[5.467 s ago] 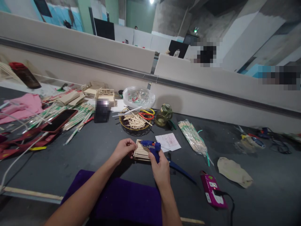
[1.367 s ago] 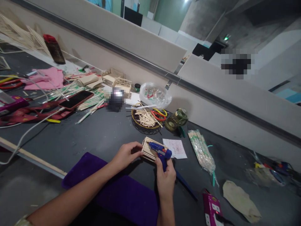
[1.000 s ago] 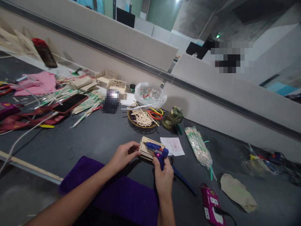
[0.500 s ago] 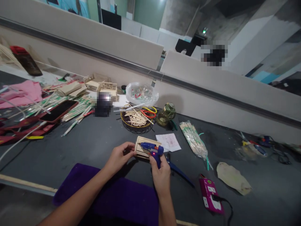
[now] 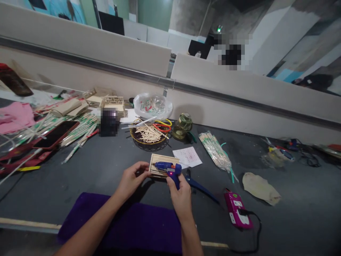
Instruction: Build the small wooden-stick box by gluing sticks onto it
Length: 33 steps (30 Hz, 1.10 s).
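Note:
My right hand (image 5: 180, 193) is wrapped round the handle of a blue glue gun (image 5: 166, 166), whose small red light is lit. Its nozzle points left, over a small rectangular panel of pale wooden sticks (image 5: 163, 157). My left hand (image 5: 134, 177) pinches the left edge of that stick panel between thumb and fingers. Under and behind the glue gun, part of the panel is hidden. Just right of my right hand lies a dark blue long-handled tool (image 5: 204, 190), its near end partly covered. A printed paper sheet (image 5: 188, 157) lies behind the panel.
Behind stand a basket of cut sticks (image 5: 149, 135), a white plastic bag (image 5: 153, 106) and a green glass jar (image 5: 182, 126). Wrapped sticks (image 5: 214, 151) and a magenta power box (image 5: 238, 209) lie right. A phone (image 5: 56, 135) rests left. Purple cloth (image 5: 119, 224) covers the near edge.
The whole scene has shifted slightly left in the view as my head turned. Both hands keep their holds on the stick panel and the glue gun, with hardly any movement between them.

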Each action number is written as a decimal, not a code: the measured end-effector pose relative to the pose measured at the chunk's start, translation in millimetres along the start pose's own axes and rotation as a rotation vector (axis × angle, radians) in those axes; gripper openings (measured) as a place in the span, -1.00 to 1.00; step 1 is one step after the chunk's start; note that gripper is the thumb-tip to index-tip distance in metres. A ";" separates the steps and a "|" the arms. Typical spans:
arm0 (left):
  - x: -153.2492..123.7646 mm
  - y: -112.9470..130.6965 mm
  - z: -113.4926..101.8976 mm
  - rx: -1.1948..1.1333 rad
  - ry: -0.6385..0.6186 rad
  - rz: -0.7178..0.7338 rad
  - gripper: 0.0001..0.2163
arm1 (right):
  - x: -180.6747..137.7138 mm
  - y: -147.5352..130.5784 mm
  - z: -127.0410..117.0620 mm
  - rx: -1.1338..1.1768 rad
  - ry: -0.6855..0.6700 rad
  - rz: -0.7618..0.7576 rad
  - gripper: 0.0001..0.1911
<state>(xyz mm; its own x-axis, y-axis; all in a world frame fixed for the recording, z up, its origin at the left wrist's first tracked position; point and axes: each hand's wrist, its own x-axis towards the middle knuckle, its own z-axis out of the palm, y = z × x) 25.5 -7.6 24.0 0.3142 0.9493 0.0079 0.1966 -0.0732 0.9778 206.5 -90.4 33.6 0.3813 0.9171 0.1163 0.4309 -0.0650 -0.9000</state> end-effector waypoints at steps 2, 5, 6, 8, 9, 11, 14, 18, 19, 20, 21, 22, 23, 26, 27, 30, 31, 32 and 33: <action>0.3 0.0 -0.1 0.001 -0.001 0.002 -0.74 | -1.1 0.1 -0.3 0.003 0.001 0.005 -0.59; 0.4 0.5 -0.4 0.009 -0.006 0.005 -0.74 | -2.4 0.0 -1.0 0.003 -0.005 0.007 -0.59; 0.5 0.6 -0.4 0.012 -0.007 0.002 -0.74 | -2.8 0.0 -1.3 0.001 -0.007 0.008 -0.59; 0.9 0.2 -0.4 0.019 -0.011 -0.004 -0.73 | -3.3 -0.2 -2.0 0.000 -0.006 0.008 -0.58; 1.1 -0.3 -0.3 0.020 -0.013 -0.007 -0.73 | -3.5 -0.3 -2.4 0.001 -0.003 0.007 -0.58; 1.7 -1.8 0.0 0.013 -0.015 -0.008 -0.72 | -4.3 -0.7 -3.2 0.001 -0.001 0.004 -0.58; 2.2 -3.7 -0.1 -0.001 -0.023 -0.005 -0.71 | -6.2 -1.5 -4.0 0.003 -0.003 0.011 -0.60; 2.3 -3.0 -0.8 0.012 -0.020 0.005 -0.71 | -8.5 -2.2 -4.8 0.016 -0.009 0.005 -0.61; 2.3 -2.4 -0.9 0.013 -0.018 0.007 -0.72 | -8.8 -2.2 -5.1 0.015 -0.012 0.003 -0.60; 2.3 -1.8 -0.9 0.016 -0.016 0.009 -0.72 | -9.2 -2.2 -5.4 0.012 -0.011 0.002 -0.60; 2.4 -1.3 -0.9 0.018 -0.016 0.010 -0.72 | -9.6 -2.1 -5.7 0.007 -0.009 0.004 -0.60; 2.3 -0.9 -0.9 0.021 -0.017 0.008 -0.72 | -10.0 -2.1 -6.0 0.001 -0.008 0.007 -0.59; 2.3 -0.6 -0.9 0.023 -0.019 0.006 -0.72 | -10.4 -2.1 -6.4 -0.003 -0.006 0.010 -0.59; 1.9 0.0 -1.0 0.031 -0.030 -0.002 -0.72 | -11.5 -2.7 -7.3 -0.003 -0.008 0.015 -0.55; 1.8 0.1 -1.1 0.037 -0.032 -0.003 -0.72 | -11.8 -3.1 -7.6 0.001 -0.011 0.015 -0.55; 2.1 0.3 -1.2 0.049 -0.030 -0.006 -0.72 | -12.8 -3.9 -8.7 0.011 -0.013 0.018 -0.55; 2.4 0.3 -1.2 0.048 -0.027 -0.006 -0.72 | -13.1 -3.9 -9.0 0.013 -0.014 0.018 -0.55; 2.7 0.3 -1.1 0.047 -0.026 -0.008 -0.72 | -13.4 -3.9 -9.4 0.015 -0.014 0.018 -0.55; 2.9 0.2 -1.1 0.046 -0.026 -0.010 -0.72 | -13.8 -3.7 -9.7 0.018 -0.015 0.016 -0.56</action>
<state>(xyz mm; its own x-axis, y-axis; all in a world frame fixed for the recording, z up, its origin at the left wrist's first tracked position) 25.5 -4.5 24.5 0.3359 0.9419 -0.0078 0.2419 -0.0783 0.9671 207.6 -106.6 39.4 0.3755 0.9219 0.0957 0.4101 -0.0726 -0.9092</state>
